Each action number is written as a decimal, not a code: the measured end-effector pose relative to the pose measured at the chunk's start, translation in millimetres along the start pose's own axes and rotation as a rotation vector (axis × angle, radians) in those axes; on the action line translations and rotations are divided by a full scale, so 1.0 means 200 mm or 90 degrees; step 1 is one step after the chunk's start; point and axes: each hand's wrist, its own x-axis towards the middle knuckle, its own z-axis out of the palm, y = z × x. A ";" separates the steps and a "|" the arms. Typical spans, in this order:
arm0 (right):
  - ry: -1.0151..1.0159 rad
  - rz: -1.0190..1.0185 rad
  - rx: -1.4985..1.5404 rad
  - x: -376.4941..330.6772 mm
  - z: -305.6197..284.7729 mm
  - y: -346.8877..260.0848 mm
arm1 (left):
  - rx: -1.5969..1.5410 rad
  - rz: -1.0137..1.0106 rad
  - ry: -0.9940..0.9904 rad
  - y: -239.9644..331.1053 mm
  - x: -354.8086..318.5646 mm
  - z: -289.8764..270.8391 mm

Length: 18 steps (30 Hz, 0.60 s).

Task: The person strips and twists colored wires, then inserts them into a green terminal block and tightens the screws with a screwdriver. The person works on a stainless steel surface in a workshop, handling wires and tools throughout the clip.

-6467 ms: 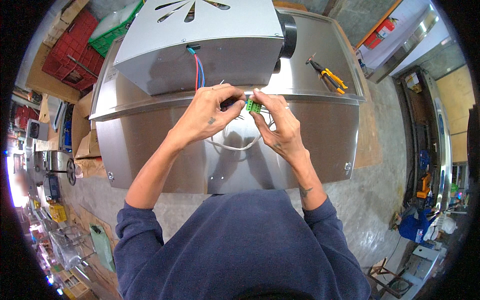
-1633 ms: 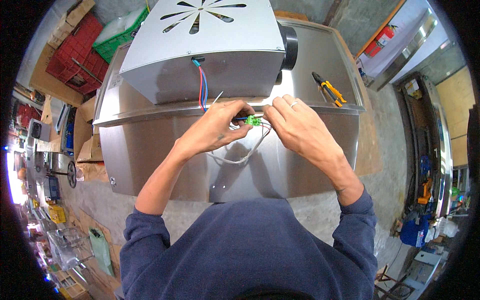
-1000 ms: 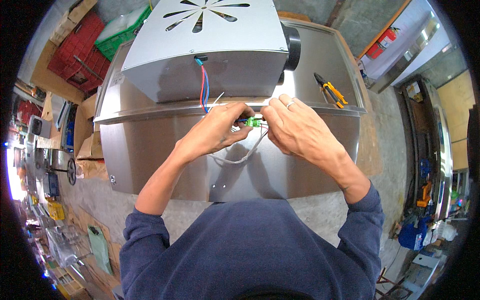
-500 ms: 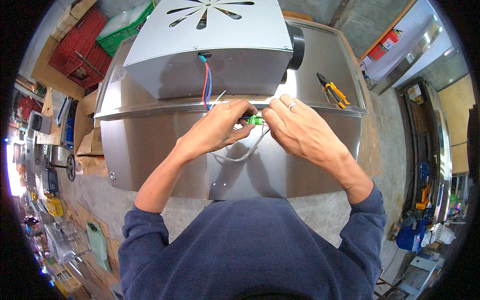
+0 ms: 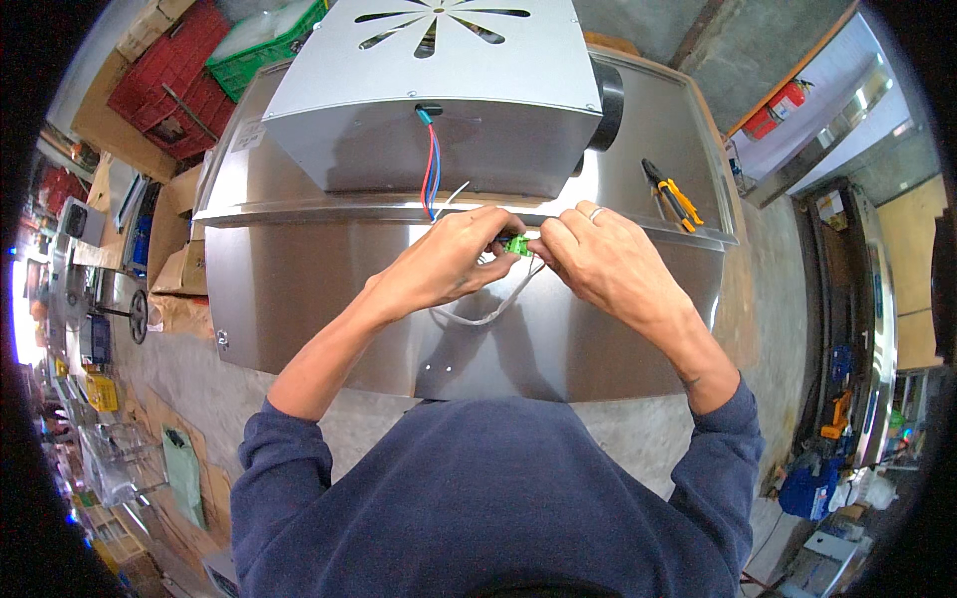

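Your left hand (image 5: 454, 261) pinches the green connector (image 5: 517, 246), which sits between both hands; right hand (image 5: 605, 259) bunched at its right end, can't tell what it grips.

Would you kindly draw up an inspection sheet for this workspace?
Surface: shiny metal panel.
Job's things: green connector; grey metal box beyond it.
Clutter: yellow-and-black pliers, right of the box.
Grippers: left hand pinches the connector; right hand at its right end, exact hold hidden.
Cables: red and blue wires leave the box; pale cable loops below the connector.
Surroundings: red crate and green crate at left; fire extinguisher at upper right.
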 end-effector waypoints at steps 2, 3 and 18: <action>-0.008 -0.004 -0.022 0.02 0.00 0.00 | 0.007 -0.021 -0.015 0.01 0.00 -0.01; -0.009 0.000 -0.040 0.03 -0.01 -0.01 | 0.002 -0.015 -0.010 0.00 0.00 -0.01; -0.074 0.046 0.037 0.01 -0.02 0.01 | 0.032 0.059 0.032 -0.06 -0.04 0.02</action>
